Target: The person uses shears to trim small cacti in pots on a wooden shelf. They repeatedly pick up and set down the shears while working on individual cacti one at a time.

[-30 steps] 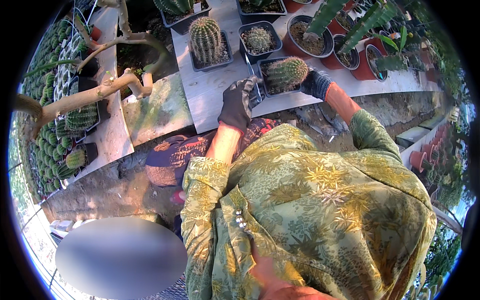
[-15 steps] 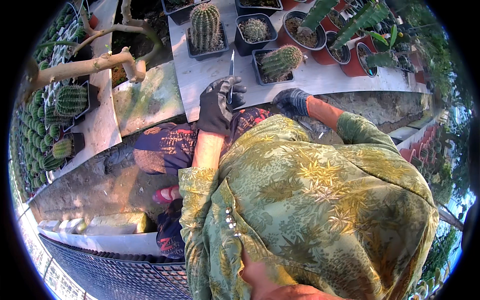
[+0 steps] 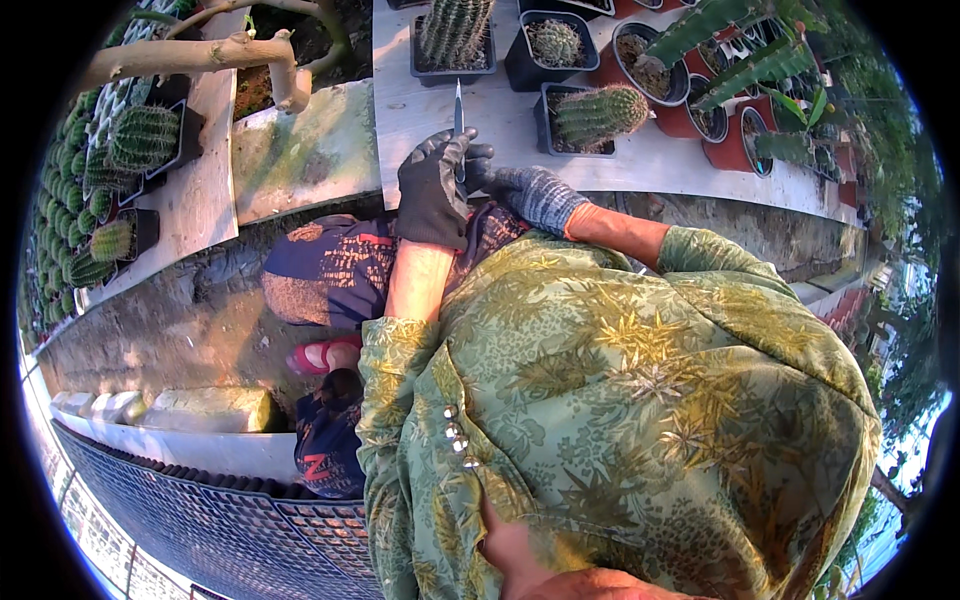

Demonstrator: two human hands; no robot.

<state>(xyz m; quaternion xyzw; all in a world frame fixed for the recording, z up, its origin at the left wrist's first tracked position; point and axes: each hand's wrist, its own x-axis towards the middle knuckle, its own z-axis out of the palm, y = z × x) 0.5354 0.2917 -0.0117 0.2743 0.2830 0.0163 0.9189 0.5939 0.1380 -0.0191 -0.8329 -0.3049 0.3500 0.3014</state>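
Observation:
My left hand, in a dark glove, is closed around a slim knife whose pointed blade stands up away from me. My right hand, in a grey knitted glove with dark fingers, is close beside the left, its fingertips near or against the left's fingers. How its fingers are bent is hidden. Just beyond the hands, a round-topped spiny cactus leans to the right in a square black pot. A tall ribbed cactus stands in another black pot farther back.
The pots stand on a pale board. A small round cactus and reddish pots with long green cactus stems are at the far right. A bare branch juts in at upper left, above rows of cacti.
My right hand has moved left, up to my left hand. The left still holds the knife upright. The pots have shifted up and right in view as the head moved.

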